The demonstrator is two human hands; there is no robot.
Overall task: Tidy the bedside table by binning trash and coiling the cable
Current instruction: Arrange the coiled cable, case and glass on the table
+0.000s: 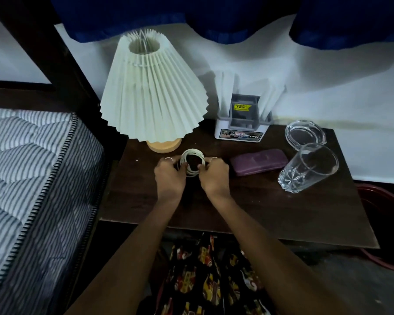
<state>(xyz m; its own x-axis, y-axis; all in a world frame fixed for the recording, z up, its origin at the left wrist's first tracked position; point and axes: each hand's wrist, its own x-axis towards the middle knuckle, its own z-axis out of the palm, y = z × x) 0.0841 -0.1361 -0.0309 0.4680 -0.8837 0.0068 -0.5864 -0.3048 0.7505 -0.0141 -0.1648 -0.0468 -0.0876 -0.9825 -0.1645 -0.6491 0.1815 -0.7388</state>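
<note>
**Cable coiled, table nearly tidy**

Both hands close on a white cable (pixel 192 162), wound into a tight ring of several loops and held upright just above the table (pixel 259 212), near its back edge. The left hand (pixel 168 176) pinches the ring's left side and the right hand (pixel 214 175) its right side, fingers curled around the strands with thumbs tucked in at the centre. Whether a loose end is left to tuck in cannot be told; the fingers hide it.

Judged from this view, the coiling step looks almost complete: no slack cable trails across the tabletop. What seems to remain is setting the coil down or securing it.

Around the hands, a lamp (pixel 150 92) with a pleated shade stands at the back-left corner, just behind the coil. A napkin holder (pixel 241 123) sits at the middle of the back edge, a purple case (pixel 258 161) lies just right of the right hand, and a glass (pixel 309 170) and a glass ashtray (pixel 305 134) occupy the back-right corner. No obvious trash shows on the tabletop, so the binning appears done. A red rim (pixel 377 194), possibly a bin, shows on the floor beyond the right edge.
</note>
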